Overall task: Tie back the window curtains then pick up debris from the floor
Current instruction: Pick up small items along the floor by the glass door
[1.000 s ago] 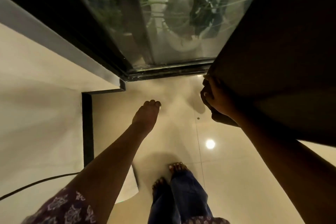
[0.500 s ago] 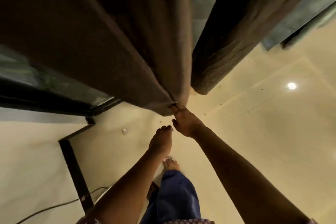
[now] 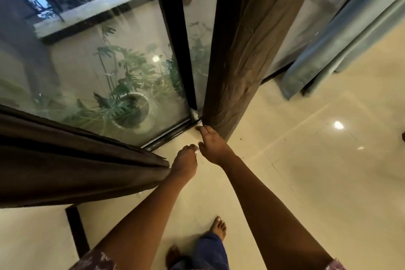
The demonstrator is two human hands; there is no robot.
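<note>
A bunched brown curtain [image 3: 236,68] hangs down to the floor just right of the black window frame [image 3: 175,35]. My right hand [image 3: 212,146] reaches to its bottom left edge, with straight fingers touching the hem and the thumb spread apart. My left hand [image 3: 185,163] hangs just left of it, seen from the back, fingers curled under so their inside is hidden. A second brown curtain [image 3: 76,160] sweeps across the lower left, its tip beside my left wrist. Small dark specks of debris [image 3: 241,138] lie on the glossy cream floor [image 3: 306,171].
A blue-grey curtain [image 3: 333,35] hangs at the right, its end on the floor. Potted plants [image 3: 129,103] stand outside behind the glass. A black strip [image 3: 76,230] runs along the floor at lower left. My bare feet [image 3: 218,227] stand below the hands.
The view swung up and left, so the window glass shows between two curtains. My right hand stays at the curtain's bottom edge, its fingers straighter. My left hand has kept close beside it.
</note>
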